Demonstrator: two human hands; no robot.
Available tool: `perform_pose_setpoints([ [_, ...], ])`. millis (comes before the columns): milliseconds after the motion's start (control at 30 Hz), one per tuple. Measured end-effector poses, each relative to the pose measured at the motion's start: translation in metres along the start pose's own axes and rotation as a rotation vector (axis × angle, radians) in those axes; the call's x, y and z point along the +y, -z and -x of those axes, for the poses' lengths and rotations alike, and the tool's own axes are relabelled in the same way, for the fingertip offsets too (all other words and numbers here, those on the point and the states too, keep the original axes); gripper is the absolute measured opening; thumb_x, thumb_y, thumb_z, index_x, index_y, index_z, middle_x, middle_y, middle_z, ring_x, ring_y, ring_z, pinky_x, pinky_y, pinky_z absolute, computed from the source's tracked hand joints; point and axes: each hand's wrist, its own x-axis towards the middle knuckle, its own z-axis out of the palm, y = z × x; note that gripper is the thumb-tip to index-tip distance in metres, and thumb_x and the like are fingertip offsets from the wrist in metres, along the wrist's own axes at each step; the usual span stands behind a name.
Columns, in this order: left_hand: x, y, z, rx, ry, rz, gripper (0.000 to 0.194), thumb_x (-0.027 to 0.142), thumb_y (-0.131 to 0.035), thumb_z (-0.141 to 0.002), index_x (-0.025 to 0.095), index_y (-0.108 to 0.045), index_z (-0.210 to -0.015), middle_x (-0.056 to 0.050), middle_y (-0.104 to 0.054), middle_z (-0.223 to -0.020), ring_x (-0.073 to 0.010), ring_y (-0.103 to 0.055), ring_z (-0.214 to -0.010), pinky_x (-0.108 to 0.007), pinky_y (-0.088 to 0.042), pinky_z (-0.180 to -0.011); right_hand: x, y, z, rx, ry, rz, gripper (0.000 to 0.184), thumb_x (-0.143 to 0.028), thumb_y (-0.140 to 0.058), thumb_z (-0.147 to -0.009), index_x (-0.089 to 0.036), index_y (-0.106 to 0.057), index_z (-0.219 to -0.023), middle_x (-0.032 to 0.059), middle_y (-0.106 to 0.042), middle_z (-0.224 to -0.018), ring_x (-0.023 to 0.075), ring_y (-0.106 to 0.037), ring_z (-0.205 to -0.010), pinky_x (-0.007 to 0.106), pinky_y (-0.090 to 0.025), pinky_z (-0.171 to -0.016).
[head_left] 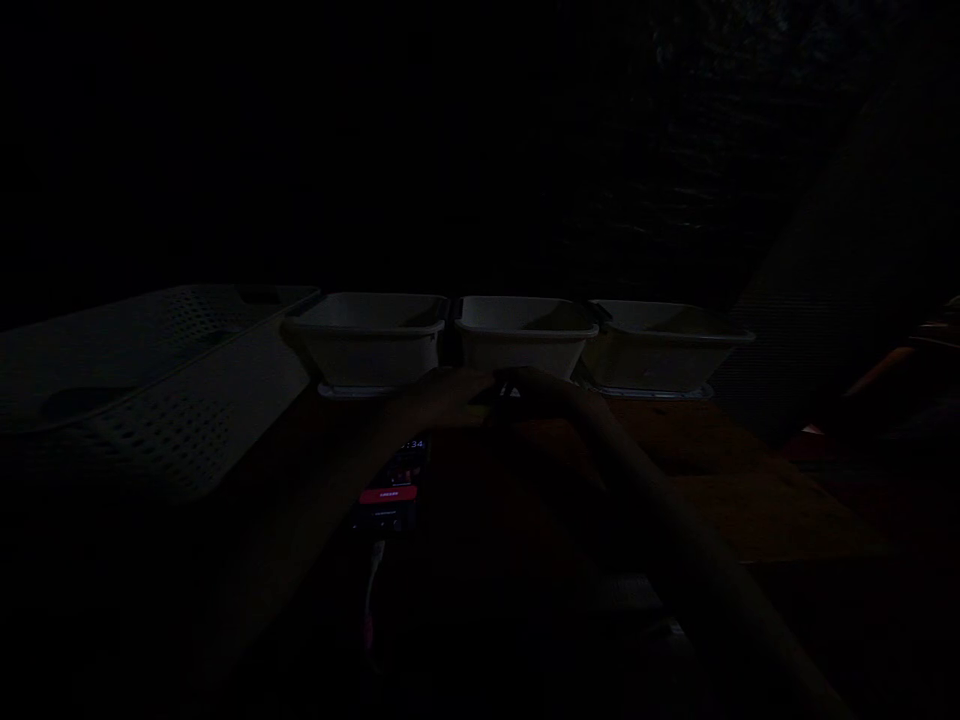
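The view is very dark. My left hand [456, 392] and my right hand [534, 388] come together over the wooden table [720, 500], just in front of the middle white bin [525, 347]. Their fingers look closed and meet near a small, dim yellowish patch; what they grip cannot be made out. Below my left forearm lies a phone [387, 495] with a lit screen and a red bar, partly covered by the arm. A pale cable [373, 580] runs from its lower end.
Another white bin [367, 345] stands to the left of the middle one and a third bin [660, 350] to the right. A large perforated basket [165, 420] occupies the left side. At far right, part of another person's limb [874, 375] shows faintly.
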Motion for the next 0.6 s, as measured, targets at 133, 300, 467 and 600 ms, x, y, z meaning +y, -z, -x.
perform_pose_setpoints([
  [133, 0.002, 0.002, -0.001, 0.008, -0.004, 0.048, 0.037, 0.036, -0.056, -0.078, 0.021, -0.056, -0.112, -0.005, -0.061, -0.112, -0.0201, -0.059, -0.099, -0.026, -0.043, -0.078, 0.0, -0.002, -0.001, -0.02, -0.019, 0.005, 0.05, -0.032, -0.07, -0.068, -0.017, -0.058, -0.114, 0.0098, -0.062, -0.114, 0.0178, -0.061, -0.098, 0.026, -0.048, -0.081],
  [300, 0.005, 0.004, -0.001, -0.029, 0.005, 0.082, 0.029, 0.035, -0.054, -0.08, 0.021, -0.061, -0.104, -0.004, -0.065, -0.103, -0.0191, -0.061, -0.091, -0.026, -0.043, -0.071, 0.005, -0.006, -0.003, -0.033, -0.039, 0.038, 0.046, -0.033, -0.071, -0.067, -0.017, -0.06, -0.109, 0.0112, -0.06, -0.117, 0.0187, -0.061, -0.099, 0.025, -0.048, -0.08],
  [467, 0.006, 0.004, -0.002, -0.033, 0.009, 0.092, 0.025, 0.03, -0.055, -0.079, 0.022, -0.062, -0.101, -0.003, -0.066, -0.101, -0.0177, -0.062, -0.087, -0.025, -0.042, -0.068, 0.013, -0.011, -0.008, -0.041, -0.053, 0.075, 0.037, -0.024, -0.068, -0.07, -0.015, -0.062, -0.105, 0.0122, -0.062, -0.113, 0.0174, -0.062, -0.094, 0.023, -0.048, -0.077],
  [600, 0.004, 0.001, -0.003, -0.042, 0.006, 0.078, 0.023, 0.031, -0.054, -0.078, 0.021, -0.065, -0.097, -0.003, -0.067, -0.095, -0.0168, -0.062, -0.083, -0.023, -0.041, -0.065, 0.021, -0.014, -0.012, -0.045, -0.045, 0.078, 0.032, -0.018, -0.065, -0.071, -0.014, -0.062, -0.103, 0.0108, -0.063, -0.111, 0.017, -0.062, -0.093, 0.022, -0.048, -0.076],
])
